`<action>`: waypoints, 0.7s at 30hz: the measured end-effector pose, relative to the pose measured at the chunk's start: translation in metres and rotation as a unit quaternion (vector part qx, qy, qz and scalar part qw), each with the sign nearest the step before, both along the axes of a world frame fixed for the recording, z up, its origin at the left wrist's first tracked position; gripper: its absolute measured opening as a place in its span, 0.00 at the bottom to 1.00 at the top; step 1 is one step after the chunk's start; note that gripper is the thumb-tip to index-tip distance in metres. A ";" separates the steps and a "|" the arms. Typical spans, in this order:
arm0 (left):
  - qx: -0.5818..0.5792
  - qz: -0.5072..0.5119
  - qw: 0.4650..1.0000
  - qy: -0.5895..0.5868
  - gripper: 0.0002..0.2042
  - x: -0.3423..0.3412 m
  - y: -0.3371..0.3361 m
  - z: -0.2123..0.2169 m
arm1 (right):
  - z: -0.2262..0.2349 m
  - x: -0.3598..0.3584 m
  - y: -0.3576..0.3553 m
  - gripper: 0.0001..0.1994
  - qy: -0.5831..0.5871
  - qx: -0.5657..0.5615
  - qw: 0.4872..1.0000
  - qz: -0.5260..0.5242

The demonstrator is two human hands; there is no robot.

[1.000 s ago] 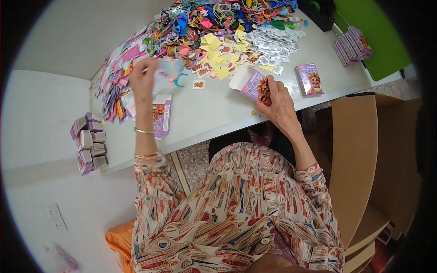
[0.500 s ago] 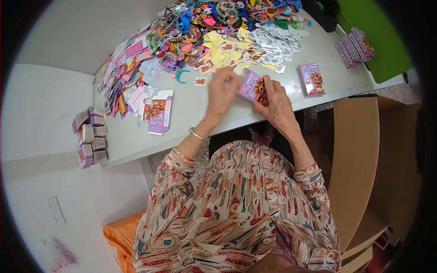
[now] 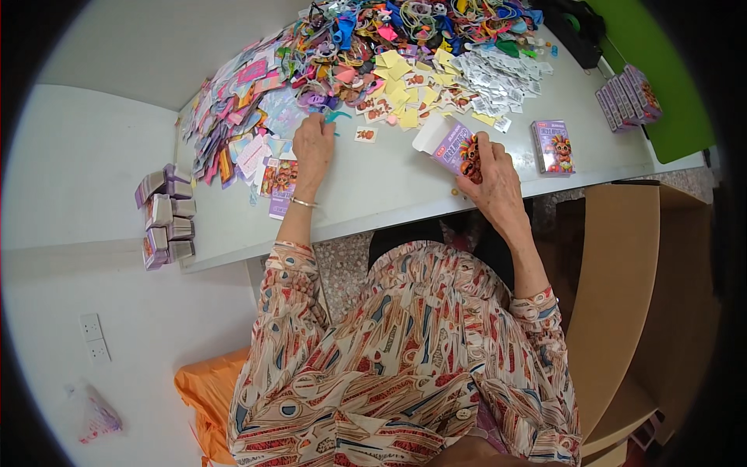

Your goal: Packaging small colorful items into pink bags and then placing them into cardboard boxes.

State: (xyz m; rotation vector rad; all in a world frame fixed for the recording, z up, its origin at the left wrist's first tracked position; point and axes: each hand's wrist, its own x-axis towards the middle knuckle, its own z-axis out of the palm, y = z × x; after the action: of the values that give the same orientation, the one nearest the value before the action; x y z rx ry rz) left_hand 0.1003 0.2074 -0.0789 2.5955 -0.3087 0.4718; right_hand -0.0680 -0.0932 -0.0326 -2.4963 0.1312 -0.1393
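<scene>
A small purple printed box (image 3: 449, 149), its white end flap up, is in my right hand (image 3: 492, 177) near the table's front edge. The fingers wrap round its right side. My left hand (image 3: 313, 152) reaches to the near edge of the trinket pile, beside a teal curved piece (image 3: 335, 117) and a purple trinket (image 3: 314, 100). Its fingertips are hidden, so any grip does not show. Under the left wrist lies a flat purple box (image 3: 278, 204), partly covered by the arm. A small picture card (image 3: 366, 135) lies between the hands.
Behind sit heaps of colourful trinkets (image 3: 358, 47), yellow slips (image 3: 398, 70), silvery packets (image 3: 498, 78) and pink cards (image 3: 233, 105). A closed purple box (image 3: 553, 148) stands at right; more boxes (image 3: 629, 97) stand beyond it. Boxes (image 3: 167, 218) are stacked at left. A cardboard carton (image 3: 622, 288) is at lower right.
My left hand has moved left, away from the purple box, to the edge of the trinket pile. My right hand still holds the box, whose white flap now shows clearly.
</scene>
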 end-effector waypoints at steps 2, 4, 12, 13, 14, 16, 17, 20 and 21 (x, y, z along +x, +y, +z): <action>0.024 0.019 0.998 -0.049 0.08 0.003 -0.002 -0.004 | 0.002 0.001 0.001 0.38 0.004 -0.003 1.000 0.001; 0.027 0.033 0.998 -0.036 0.08 0.004 0.000 -0.002 | 0.000 0.002 0.002 0.38 0.003 -0.003 1.000 0.003; -0.049 -0.126 0.990 0.049 0.13 -0.022 -0.033 0.011 | 0.000 0.002 -0.001 0.37 -0.002 -0.007 1.000 -0.001; -0.022 -0.125 0.991 0.038 0.13 -0.023 -0.035 0.010 | 0.000 0.001 0.000 0.37 -0.002 -0.006 1.000 0.000; 0.004 -0.125 0.992 0.027 0.13 -0.023 -0.037 0.009 | 0.000 0.001 0.000 0.37 -0.002 -0.004 1.000 -0.002; 0.001 -0.123 0.991 0.059 0.13 -0.022 -0.037 0.010 | 0.000 0.001 0.000 0.37 -0.002 -0.004 1.000 -0.002; -0.002 -0.121 0.989 0.090 0.13 -0.021 -0.036 0.011 | -0.001 0.001 0.000 0.37 -0.002 -0.003 1.000 -0.001; 0.013 -0.112 0.989 0.096 0.12 -0.018 -0.036 0.002 | -0.001 0.000 0.000 0.37 -0.001 -0.001 1.000 -0.003; 0.014 -0.113 0.989 0.095 0.12 -0.017 -0.035 0.000 | -0.001 0.001 0.000 0.37 -0.002 0.000 1.000 -0.005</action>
State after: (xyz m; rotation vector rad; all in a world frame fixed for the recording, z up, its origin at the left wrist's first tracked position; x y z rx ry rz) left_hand 0.0834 0.1719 -0.0785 2.5658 -0.5391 0.1392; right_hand -0.0675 -0.0929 -0.0336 -2.4964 0.1415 -0.1475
